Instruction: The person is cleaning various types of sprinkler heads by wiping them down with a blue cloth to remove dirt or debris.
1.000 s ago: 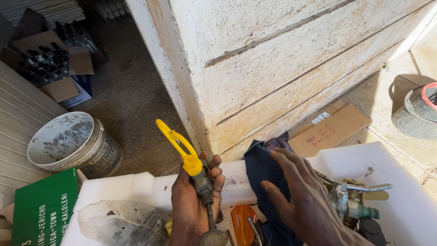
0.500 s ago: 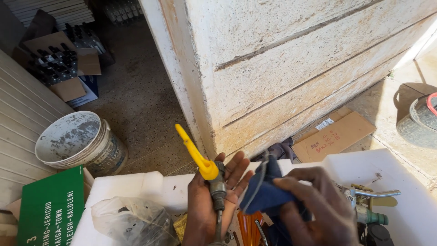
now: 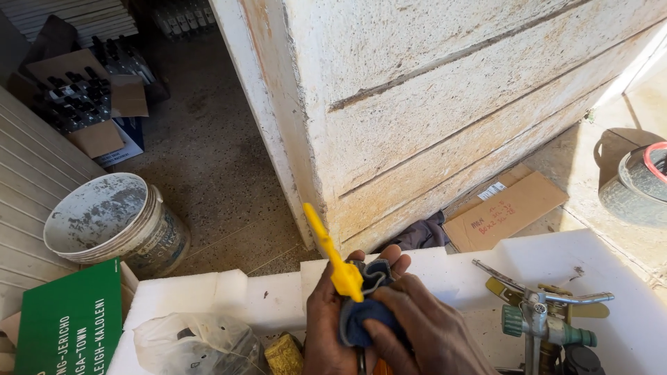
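My left hand (image 3: 333,312) grips a valve with a long yellow lever handle (image 3: 326,250) that points up and to the left. My right hand (image 3: 431,333) presses a dark blue cloth (image 3: 365,312) around the valve body just below the yellow handle. The valve's metal body is mostly hidden by the cloth and my fingers. Both hands are held over the white foam tray (image 3: 264,298) at the bottom of the view.
A metal sprinkler fitting with green parts (image 3: 549,316) lies in the tray at the right, a clear plastic bag (image 3: 194,344) at the left. A dirty white bucket (image 3: 114,226), a green sign (image 3: 66,326), flat cardboard (image 3: 507,208), a box of bottles (image 3: 76,101) and a worn white door (image 3: 431,104) surround the tray.
My right hand lifted the blue cloth from the tray and wrapped it around the valve. The left hand with the yellow-handled valve shifted right and stayed gripped.
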